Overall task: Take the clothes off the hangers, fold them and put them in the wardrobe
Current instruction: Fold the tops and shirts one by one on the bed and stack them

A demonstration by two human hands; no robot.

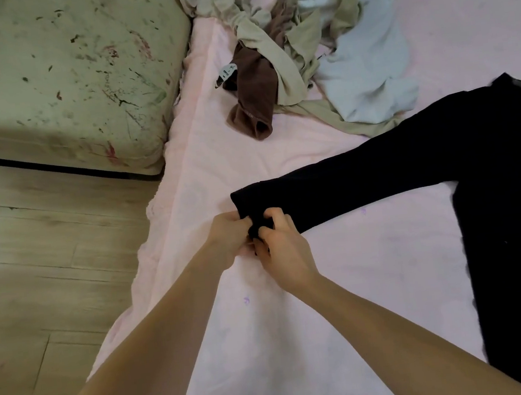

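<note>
In the head view, you are reaching both bare forearms forward from the bottom edge, and they are converging toward the middle of the pink sheet [342, 269] covering the bed. Your left hand [229, 238] is lying knuckles-up with its fingers curled, pinching the cuff end of the black sleeve [364, 179]. Your right hand [282, 246] is sitting just beside it, touching it, with its fingers [276, 218] bent over and its thumb tucked under, gripping the same cuff so that the fabric is bunching between your 2 hands.

The sleeve is stretching away from your hands, up and to the right, lying flat on the sheet and joining the body of the black garment [514, 217], which is spreading along the right edge of the frame with its collar toward the top.

Farther up the bed, well apart from your hands, a loose heap is lying: a brown garment [250, 78] with a white tag, a beige garment [276, 36] draped over it, and a pale blue garment [364, 65] to their right. A green patterned cushion [53, 68] is sitting at the upper left, touching the sheet's edge, above the wooden floor [43, 270].
</note>
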